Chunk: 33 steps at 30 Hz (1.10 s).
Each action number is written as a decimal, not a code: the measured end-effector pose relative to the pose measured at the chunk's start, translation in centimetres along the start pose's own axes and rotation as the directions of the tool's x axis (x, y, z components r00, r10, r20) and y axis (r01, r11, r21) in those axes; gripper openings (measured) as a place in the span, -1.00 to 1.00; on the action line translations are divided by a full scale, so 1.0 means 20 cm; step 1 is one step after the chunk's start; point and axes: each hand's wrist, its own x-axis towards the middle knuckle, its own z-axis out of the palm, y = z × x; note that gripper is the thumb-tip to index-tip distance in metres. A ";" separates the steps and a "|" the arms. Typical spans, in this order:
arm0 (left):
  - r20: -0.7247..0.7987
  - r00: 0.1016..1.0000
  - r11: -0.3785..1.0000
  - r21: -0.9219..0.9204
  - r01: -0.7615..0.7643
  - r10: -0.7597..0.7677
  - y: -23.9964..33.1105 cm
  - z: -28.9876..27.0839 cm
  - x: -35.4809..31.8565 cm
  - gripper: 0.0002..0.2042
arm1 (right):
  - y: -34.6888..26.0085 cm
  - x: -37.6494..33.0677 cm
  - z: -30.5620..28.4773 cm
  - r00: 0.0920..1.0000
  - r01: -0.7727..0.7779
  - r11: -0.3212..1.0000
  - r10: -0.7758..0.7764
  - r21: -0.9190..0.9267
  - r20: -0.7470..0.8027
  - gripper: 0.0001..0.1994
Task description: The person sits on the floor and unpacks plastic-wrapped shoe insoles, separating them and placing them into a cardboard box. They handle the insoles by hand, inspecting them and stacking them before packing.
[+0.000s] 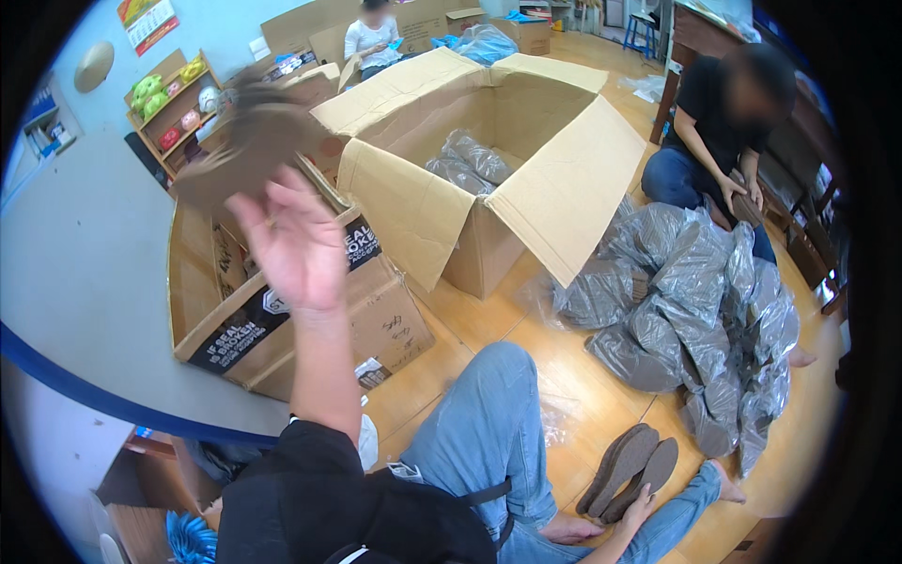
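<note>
My left hand [293, 240] is raised over an open carton [305, 315], palm showing and fingers stretched apart. Just beyond its fingertips several brown shoe soles [249, 155] are in the air, smeared by motion; whether a fingertip still touches them is hard to see. Low on the right, my right hand [639, 512] is closed on the near end of a few flat brown soles [631, 467], beside my bent leg in blue jeans.
A larger open carton [564, 211] with bagged soles stands ahead. To its right lies a heap of soles in clear plastic bags [681, 320]. Beside the heap sits a person in black [719, 122] handling soles; another person [373, 39] sits far back. A blue-edged table [113, 310] is at left.
</note>
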 end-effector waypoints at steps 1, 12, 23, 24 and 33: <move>-0.051 0.996 0.997 0.029 -0.071 0.073 0.03 0.00 -0.01 -0.50 | -0.02 -0.02 0.00 0.998 0.011 1.000 -0.011 0.004 0.068 -0.35; -0.491 0.676 0.601 0.330 0.728 -0.549 -0.66 -0.54 -0.65 -0.62 | -0.14 -0.13 0.06 0.987 -0.101 0.992 0.092 -0.071 -0.129 -0.18; -0.758 -0.354 -0.282 -0.231 0.931 -0.548 -1.68 -0.81 -2.05 -0.36 | -0.06 -0.08 0.07 0.958 -0.143 0.988 0.123 -0.060 -0.260 -0.13; -0.746 -0.373 -0.284 -0.252 0.925 -0.552 -1.72 -0.82 -2.07 -0.37 | -0.07 -0.07 0.07 0.958 -0.157 0.987 0.142 -0.039 -0.248 -0.12; -0.884 -0.048 -0.308 0.111 0.945 -0.466 -1.86 -0.88 -2.11 -0.49 | -0.19 -0.06 0.09 0.948 -0.319 0.870 0.289 0.376 0.136 -0.34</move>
